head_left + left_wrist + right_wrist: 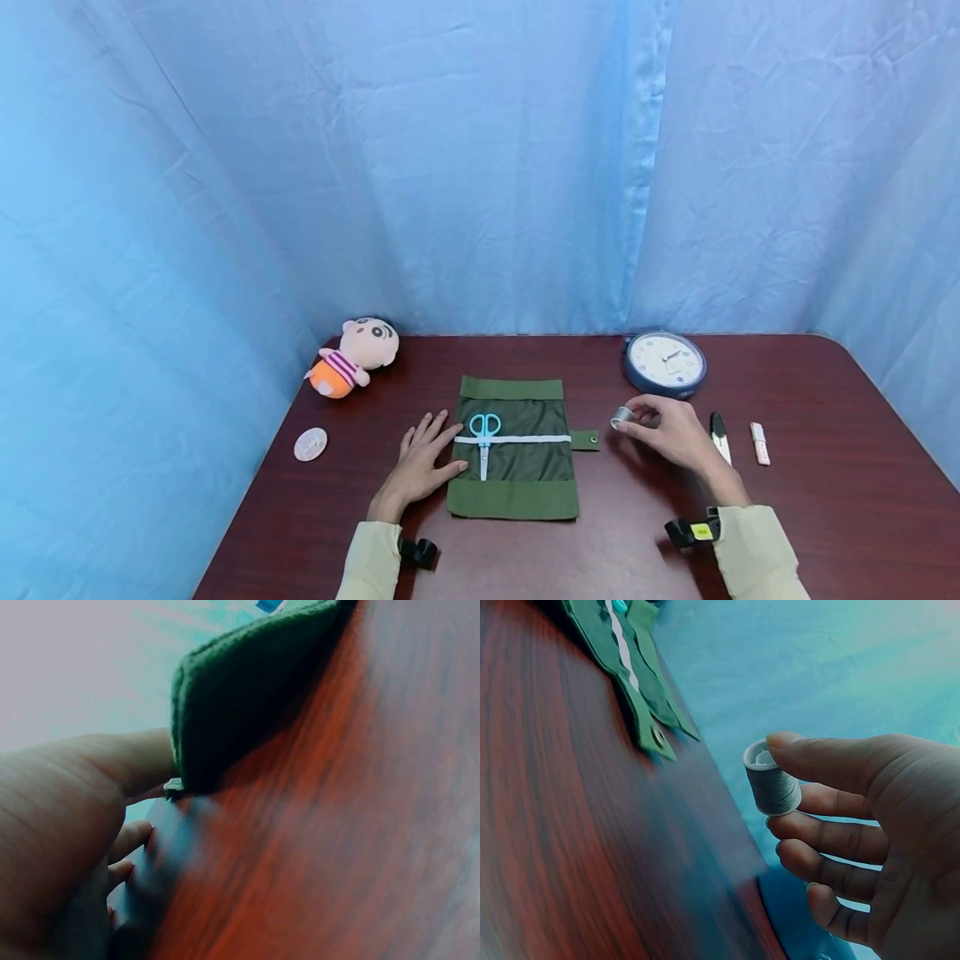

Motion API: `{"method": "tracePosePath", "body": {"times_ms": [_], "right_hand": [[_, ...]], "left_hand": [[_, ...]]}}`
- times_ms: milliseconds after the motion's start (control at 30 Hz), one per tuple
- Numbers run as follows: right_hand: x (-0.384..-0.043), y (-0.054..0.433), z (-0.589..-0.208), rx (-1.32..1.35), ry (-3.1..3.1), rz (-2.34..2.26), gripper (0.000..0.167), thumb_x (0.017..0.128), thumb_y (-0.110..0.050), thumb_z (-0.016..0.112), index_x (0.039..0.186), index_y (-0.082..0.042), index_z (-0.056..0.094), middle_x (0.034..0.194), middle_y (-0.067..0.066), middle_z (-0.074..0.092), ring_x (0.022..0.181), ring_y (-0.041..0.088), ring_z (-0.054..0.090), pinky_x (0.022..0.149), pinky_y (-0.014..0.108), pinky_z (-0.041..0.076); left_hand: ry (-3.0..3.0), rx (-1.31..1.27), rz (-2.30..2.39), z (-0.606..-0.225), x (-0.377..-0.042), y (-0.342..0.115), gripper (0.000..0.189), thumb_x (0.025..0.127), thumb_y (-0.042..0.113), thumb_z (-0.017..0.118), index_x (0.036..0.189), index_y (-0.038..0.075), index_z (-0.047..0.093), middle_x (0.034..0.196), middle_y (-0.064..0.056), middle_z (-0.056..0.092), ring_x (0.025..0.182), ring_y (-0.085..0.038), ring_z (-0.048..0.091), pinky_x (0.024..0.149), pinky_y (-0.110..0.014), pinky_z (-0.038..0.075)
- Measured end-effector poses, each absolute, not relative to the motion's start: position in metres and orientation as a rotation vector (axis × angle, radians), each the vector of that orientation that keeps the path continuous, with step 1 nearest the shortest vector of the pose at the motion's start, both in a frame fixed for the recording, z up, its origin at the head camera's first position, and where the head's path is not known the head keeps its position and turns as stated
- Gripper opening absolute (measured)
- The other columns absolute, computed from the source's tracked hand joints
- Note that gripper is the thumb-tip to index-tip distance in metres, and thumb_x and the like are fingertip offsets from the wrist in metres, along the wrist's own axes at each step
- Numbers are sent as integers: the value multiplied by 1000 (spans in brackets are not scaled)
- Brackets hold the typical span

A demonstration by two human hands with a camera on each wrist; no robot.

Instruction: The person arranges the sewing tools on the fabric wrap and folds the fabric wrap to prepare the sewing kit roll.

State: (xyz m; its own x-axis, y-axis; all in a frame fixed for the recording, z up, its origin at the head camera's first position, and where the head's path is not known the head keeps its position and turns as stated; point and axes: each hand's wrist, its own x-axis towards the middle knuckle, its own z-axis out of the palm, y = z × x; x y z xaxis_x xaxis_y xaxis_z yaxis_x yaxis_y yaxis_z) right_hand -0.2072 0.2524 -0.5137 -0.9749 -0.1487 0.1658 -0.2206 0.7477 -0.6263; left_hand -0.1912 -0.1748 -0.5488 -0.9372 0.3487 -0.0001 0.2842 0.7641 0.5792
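Note:
A grey spool of thread (774,787) is pinched between the thumb and fingers of my right hand (667,427), held just right of the pouch's snap tab (585,441). The green fabric pouch (513,500) lies unfolded on the table, a white elastic band (532,438) running across its middle. Under that band, near the left side, sit light-blue-handled scissors (484,442) with the blades toward me. My left hand (420,467) lies with fingers spread at the pouch's left edge, thumb and index fingertip on it. In the left wrist view, the thumb touches the pouch's raised edge (184,712).
Right of my right hand lie a black-and-silver cutter-like tool (720,435) and a small white-and-pink stick (760,443). A blue-rimmed clock (665,363) is behind that hand. At left are a plush doll (352,358) and a round patterned disc (311,444). Blue curtains (465,167) surround the table.

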Motion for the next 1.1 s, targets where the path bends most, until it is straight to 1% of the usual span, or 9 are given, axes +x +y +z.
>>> {"method": "tracePosePath", "body": {"times_ms": [133,333,500,600,767,900,1100], "right_hand": [[-210,241,-515,355,-2833,1074,31,85,-30,80,106,-7,73,90,3,73,77,7,66,68,22,54],[-214,227,-516,389,-2845,1115,34,85,-33,80,106,-7,73,90,1,73,78,8,66,69,23,54],[-218,214,-517,440,-2846,1166,27,85,-30,80,104,-11,73,89,-1,73,78,6,66,70,22,54],[-220,205,-516,478,-2847,1197,24,85,-28,80,102,-14,73,89,-2,72,78,6,65,71,22,54],[-224,191,-516,535,-2853,1225,20,86,-27,80,101,-16,72,88,-3,71,78,6,64,70,22,53],[-228,182,-517,569,-2858,1239,20,86,-27,80,101,-16,72,87,-4,70,77,5,63,69,22,52],[-235,168,-520,619,-2847,1234,21,85,-26,80,100,-13,72,85,-3,71,74,3,62,69,21,52]], "left_hand": [[2846,499,897,-549,-191,-175,63,94,40,67,150,19,48,166,-13,27,157,-40,14,123,-66,10],[2843,517,911,-550,-191,-176,63,93,40,68,149,17,49,165,-15,28,155,-42,16,121,-68,10],[2842,502,897,-550,-190,-177,63,94,40,67,150,19,49,166,-14,28,156,-41,15,122,-67,10],[2847,505,912,-550,-190,-178,62,94,40,67,149,17,49,165,-15,29,156,-42,16,121,-68,10],[2843,500,911,-550,-191,-177,62,94,40,67,150,18,49,166,-14,28,156,-40,15,122,-67,10],[2841,501,904,-550,-191,-176,63,94,40,67,150,19,49,166,-12,27,157,-40,14,122,-67,9],[2848,517,911,-549,-192,-175,63,94,41,67,150,18,49,166,-15,28,156,-42,15,121,-68,10]]}}
